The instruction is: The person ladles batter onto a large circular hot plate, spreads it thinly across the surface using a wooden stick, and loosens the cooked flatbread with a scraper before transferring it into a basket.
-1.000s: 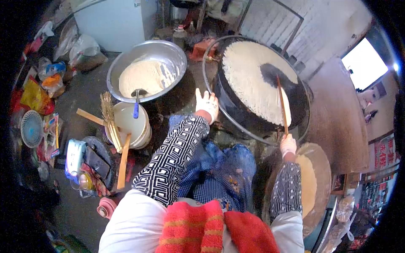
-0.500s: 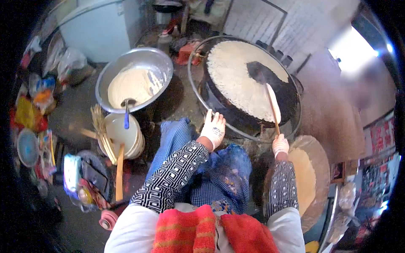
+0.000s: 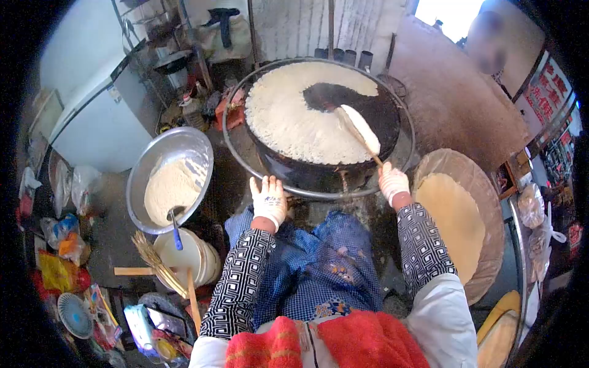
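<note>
My right hand (image 3: 393,184), in a white glove, is closed around the handle of a wooden batter spreader (image 3: 354,136). Pale batter is heaped along the spreader's blade, which rests at the edge of the spread layer. That batter layer (image 3: 276,119) covers the left, back and front of a large round black griddle (image 3: 388,119); the middle and right side show dark. Fingers spread, my gloved left hand (image 3: 269,201) is just outside the metal ring (image 3: 236,161) around the griddle and holds nothing. Whether its fingertips touch the ring I cannot tell.
At left stands a metal basin (image 3: 136,184) of batter with a blue-handled ladle (image 3: 176,233). Below it is a white bucket (image 3: 211,260) with a straw brush (image 3: 153,257) across it. Thin flatbread (image 3: 451,221) lies on a round tray (image 3: 494,245) at right. A person (image 3: 488,43) is in the background.
The view has turned, shifting the griddle leftward in the picture. The spreader now slants more, its handle toward the lower right. My left hand has come down and left in view, fingers spread.
</note>
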### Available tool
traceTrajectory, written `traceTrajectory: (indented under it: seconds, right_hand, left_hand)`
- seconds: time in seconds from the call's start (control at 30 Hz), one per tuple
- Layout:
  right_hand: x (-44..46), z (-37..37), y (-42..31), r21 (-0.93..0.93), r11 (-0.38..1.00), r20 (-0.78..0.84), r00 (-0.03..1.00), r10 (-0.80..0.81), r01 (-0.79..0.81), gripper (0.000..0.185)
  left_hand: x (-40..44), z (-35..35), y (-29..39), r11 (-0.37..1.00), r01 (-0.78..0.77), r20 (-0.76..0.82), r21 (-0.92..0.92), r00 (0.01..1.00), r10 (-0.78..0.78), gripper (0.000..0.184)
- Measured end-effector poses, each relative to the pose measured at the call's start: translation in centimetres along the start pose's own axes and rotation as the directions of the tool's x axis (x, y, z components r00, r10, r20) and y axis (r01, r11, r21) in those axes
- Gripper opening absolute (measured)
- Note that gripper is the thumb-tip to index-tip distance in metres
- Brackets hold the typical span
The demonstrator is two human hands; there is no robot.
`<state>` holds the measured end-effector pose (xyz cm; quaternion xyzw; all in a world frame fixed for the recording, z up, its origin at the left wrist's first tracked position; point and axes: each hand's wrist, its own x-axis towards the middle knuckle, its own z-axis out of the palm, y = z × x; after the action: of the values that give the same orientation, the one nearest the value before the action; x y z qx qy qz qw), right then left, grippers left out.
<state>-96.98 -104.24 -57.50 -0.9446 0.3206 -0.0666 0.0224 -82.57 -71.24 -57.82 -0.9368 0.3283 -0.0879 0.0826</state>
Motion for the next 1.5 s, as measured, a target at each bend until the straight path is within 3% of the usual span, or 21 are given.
traceTrajectory:
  seconds: [0.07, 0.17, 0.3, 0.37, 0.43, 0.57, 0.63, 0.67, 0.7, 0.77, 0.8, 0.9, 0.97, 1.03, 1.07, 1.1, 1.3, 1.33, 1.37, 1.4, 1.5]
  right_hand:
    - [1.2, 3.0, 1.7, 0.057, 0.998, 0.012, 0.999, 0.033, -0.033, 0.033]
    - [1.5, 1.7, 1.8, 0.034, 0.995, -0.032, 0.995, 0.093, -0.092, 0.032]
    - [-0.7, 3.1, 1.7, 0.11, 0.981, -0.084, 0.985, -0.15, 0.159, 0.026]
    - [-1.9, 4.4, 2.2, 0.045, 0.988, -0.039, 0.988, -0.147, 0.149, 0.028]
    - [-0.6, 4.6, 4.1, 0.02, 0.996, -0.054, 0.995, 0.087, -0.086, 0.027]
    - [-1.7, 3.7, 4.1, -0.001, 0.996, -0.268, 0.96, -0.083, 0.085, 0.027]
    - [-3.2, 2.8, 2.3, 0.017, 0.993, -0.123, 0.986, -0.116, 0.119, 0.028]
    - [-2.3, 4.6, 3.1, 0.052, 0.997, -0.093, 0.994, -0.052, 0.057, 0.028]
    - [-1.0, 7.0, 4.5, 0.09, 0.996, -0.054, 0.998, 0.018, -0.013, 0.029]
    - [0.7, 8.5, 6.6, 0.082, 0.995, -0.11, 0.991, 0.07, -0.061, 0.031]
    - [1.3, 8.8, 6.6, 0.251, 0.967, -0.116, 0.99, 0.074, -0.043, 0.025]
    - [-1.8, 3.9, 2.0, 0.012, 0.998, -0.165, 0.984, -0.065, 0.068, 0.026]
    - [-2.5, 5.2, 1.4, -0.08, 0.981, -0.109, 0.977, -0.182, 0.174, 0.023]
    - [-1.3, 6.8, 3.0, -0.03, 0.999, -0.144, 0.989, -0.021, 0.017, 0.025]
    - [0.1, 6.7, 3.8, 0.021, 0.995, -0.055, 0.994, 0.095, -0.094, 0.027]
    - [0.6, 7.6, 4.8, 0.026, 0.998, -0.131, 0.989, 0.065, -0.062, 0.028]
    - [-2.0, 6.8, 2.7, -0.034, 0.993, -0.105, 0.987, -0.118, 0.115, 0.03]
    - [-1.2, 8.5, 4.2, -0.005, 1.0, -0.109, 0.994, -0.03, 0.03, 0.03]
    - [-0.1, 8.8, 5.1, 0.022, 0.998, -0.115, 0.992, 0.054, -0.052, 0.029]
    - [0.2, 7.4, 4.8, 0.034, 0.994, -0.084, 0.99, 0.11, -0.107, 0.029]
    - [-0.7, 4.6, 3.1, 0.089, 0.996, -0.111, 0.994, 0.02, -0.01, 0.026]
  left_hand:
    - [0.4, 2.0, -0.6, 0.999, 0.006, -0.091, 0.049, 0.996, -0.002, 0.05]
    - [0.2, 1.4, -0.9, 0.998, 0.032, -0.065, 0.048, 0.997, -0.029, 0.055]
    - [1.0, 2.9, -2.0, 0.996, 0.064, -0.063, 0.058, 0.996, -0.061, 0.057]
    - [0.7, 3.0, -2.1, 0.995, 0.09, -0.055, 0.039, 0.995, -0.088, 0.057]
    - [0.9, 3.5, -2.4, 0.993, 0.112, -0.047, 0.035, 0.993, -0.11, 0.053]
    - [0.8, 3.0, -3.2, 0.981, 0.193, 0.007, 0.018, 0.981, -0.193, 0.055]
    - [-0.3, 2.4, -1.9, 0.986, 0.155, -0.136, 0.06, 0.98, -0.146, 0.06]
    - [-1.2, -0.3, -0.2, 0.983, 0.062, -0.151, -0.172, 0.984, -0.089, 0.061]
    - [-1.2, 1.5, 1.7, 0.984, -0.091, -0.347, -0.151, 0.937, 0.033, 0.052]
    - [-3.4, -2.7, 6.9, 0.955, -0.196, -0.195, -0.224, 0.969, 0.153, 0.042]
    - [-3.6, -0.3, 9.3, 0.958, -0.242, -0.242, -0.15, 0.949, 0.202, 0.046]
    - [-4.3, 1.0, 11.0, 0.959, -0.235, -0.132, -0.157, 0.967, 0.216, 0.061]
    - [-4.1, 1.2, 9.9, 0.971, -0.228, -0.126, -0.071, 0.968, 0.218, 0.052]
    - [-4.1, 0.7, 9.1, 0.972, -0.236, -0.119, -0.006, 0.965, 0.233, 0.048]
    - [-4.1, 0.1, 8.8, 0.972, -0.235, -0.007, 0.01, 0.972, 0.236, 0.051]
    - [-4.4, 1.0, 9.3, 0.973, -0.229, -0.037, 0.029, 0.972, 0.23, 0.049]
    - [-4.2, 1.5, 7.8, 0.983, -0.184, -0.145, 0.011, 0.972, 0.184, 0.046]
    - [-4.3, 2.0, 7.6, 0.984, -0.175, -0.166, 0.04, 0.97, 0.18, 0.047]
    - [-4.0, 1.1, 7.5, 0.985, -0.17, 0.004, 0.035, 0.985, 0.17, 0.05]
    - [-4.0, 0.9, 7.2, 0.985, -0.171, 0.004, 0.024, 0.985, 0.171, 0.05]
    - [-4.0, 2.4, 6.1, 0.986, -0.164, -0.151, 0.033, 0.974, 0.167, 0.047]
